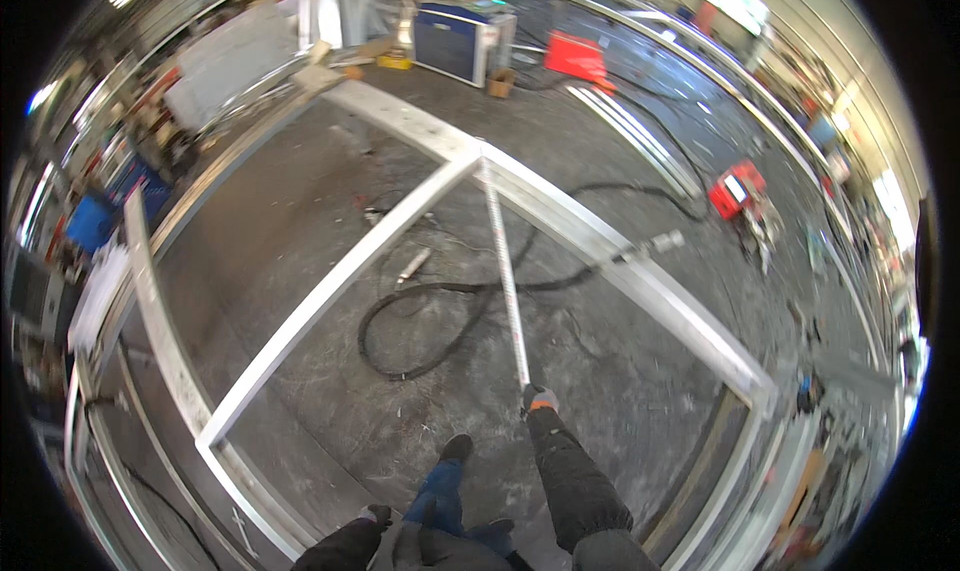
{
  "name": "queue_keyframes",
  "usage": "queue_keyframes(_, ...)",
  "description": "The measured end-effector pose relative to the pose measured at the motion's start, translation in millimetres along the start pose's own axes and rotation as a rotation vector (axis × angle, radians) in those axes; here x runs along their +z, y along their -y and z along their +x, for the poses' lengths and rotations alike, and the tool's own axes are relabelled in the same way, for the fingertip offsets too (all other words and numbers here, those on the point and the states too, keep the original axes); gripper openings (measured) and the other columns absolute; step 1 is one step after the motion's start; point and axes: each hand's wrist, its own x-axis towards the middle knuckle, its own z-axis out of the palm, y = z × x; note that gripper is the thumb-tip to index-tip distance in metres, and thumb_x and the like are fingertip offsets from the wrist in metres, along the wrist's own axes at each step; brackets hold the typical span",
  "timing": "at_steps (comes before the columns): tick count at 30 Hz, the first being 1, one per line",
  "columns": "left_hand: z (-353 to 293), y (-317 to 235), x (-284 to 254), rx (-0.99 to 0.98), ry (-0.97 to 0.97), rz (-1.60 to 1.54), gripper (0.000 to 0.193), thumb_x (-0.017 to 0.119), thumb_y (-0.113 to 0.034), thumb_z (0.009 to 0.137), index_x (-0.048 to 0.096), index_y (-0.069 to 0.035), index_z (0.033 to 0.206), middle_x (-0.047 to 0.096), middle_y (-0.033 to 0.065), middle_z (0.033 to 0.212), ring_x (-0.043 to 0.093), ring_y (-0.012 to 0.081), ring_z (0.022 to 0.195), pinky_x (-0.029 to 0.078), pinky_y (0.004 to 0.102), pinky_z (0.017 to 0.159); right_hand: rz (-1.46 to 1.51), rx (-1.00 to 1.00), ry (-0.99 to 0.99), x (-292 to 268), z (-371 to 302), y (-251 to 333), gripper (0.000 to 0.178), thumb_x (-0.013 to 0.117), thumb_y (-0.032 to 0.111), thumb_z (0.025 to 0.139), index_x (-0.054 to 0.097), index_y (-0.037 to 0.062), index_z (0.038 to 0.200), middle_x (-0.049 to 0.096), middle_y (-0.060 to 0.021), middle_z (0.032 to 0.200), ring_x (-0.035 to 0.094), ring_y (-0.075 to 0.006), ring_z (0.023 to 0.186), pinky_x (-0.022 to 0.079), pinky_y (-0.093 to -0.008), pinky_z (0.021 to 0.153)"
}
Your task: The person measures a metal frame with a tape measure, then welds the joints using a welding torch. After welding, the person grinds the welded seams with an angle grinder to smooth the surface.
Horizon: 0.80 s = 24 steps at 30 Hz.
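My right hand (539,399), in a dark glove with an orange band, is closed at the near end of an extended tape measure (507,271). Its pale blade runs away from me, over the floor, to the far junction of a welded metal frame (395,223). The tape's case is hidden in the hand. At the lower edge, my left hand (378,515), gloved in dark material, hangs beside my leg near the frame's left side. Its fingers are too small and blurred to read, and nothing plainly shows in it.
A thick black cable (362,343) loops across the floor under the tape; its pale end (655,244) rests over the right beam. Ahead stand a blue-and-white machine (450,46) and a red case (575,57). A red device (737,189) sits right. Metal bars (640,141) lie beyond the frame.
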Motion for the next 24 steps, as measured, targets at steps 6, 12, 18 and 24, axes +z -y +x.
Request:
queue_keyframes(6,38,-118,28,0.116,0.172,0.058,0.021,0.065,-0.025,0.091,0.062,-0.007,0.101,0.061,0.0065,0.079,0.061,0.0220,0.065,0.049,0.0371,0.056,0.015,0.241,0.225,-50,-151,-81,0.038,0.066,0.037,0.091,0.070,0.0148,0.122,0.072,-0.0150,0.111,0.068,-0.0301,0.104,0.051,-0.0402,0.087)
queue_keyframes(12,32,-229,149,0.038,0.590,0.007,0.028,0.063,-0.048,0.093,0.060,-0.020,0.095,0.050,-0.0020,0.066,0.049,0.0189,0.054,0.040,0.0313,0.048,-0.173,0.336,0.107,-107,-395,-301,0.056,0.056,0.062,0.090,0.069,0.0189,0.123,0.073,-0.0099,0.112,0.069,-0.0307,0.101,0.052,-0.0434,0.085)
queue_keyframes(18,-61,-174,261,0.104,0.477,0.113,0.038,0.067,-0.049,0.090,0.066,-0.014,0.107,0.072,0.0086,0.102,0.070,0.0211,0.081,0.062,0.0424,0.072,-0.081,0.579,0.251,-192,-611,-496,0.063,0.048,0.071,0.089,0.074,0.0173,0.112,0.072,-0.0154,0.110,0.066,-0.0379,0.105,0.050,-0.0478,0.091)
queue_keyframes(24,-81,-92,302,0.128,0.284,0.351,0.031,0.067,-0.036,0.090,0.068,-0.007,0.101,0.071,0.0112,0.091,0.064,0.0188,0.064,0.061,0.0352,0.064,-0.089,0.770,0.190,-260,-730,-670,0.048,0.059,0.063,0.089,0.074,0.0205,0.107,0.074,-0.0085,0.103,0.069,-0.0301,0.097,0.053,-0.0446,0.085)
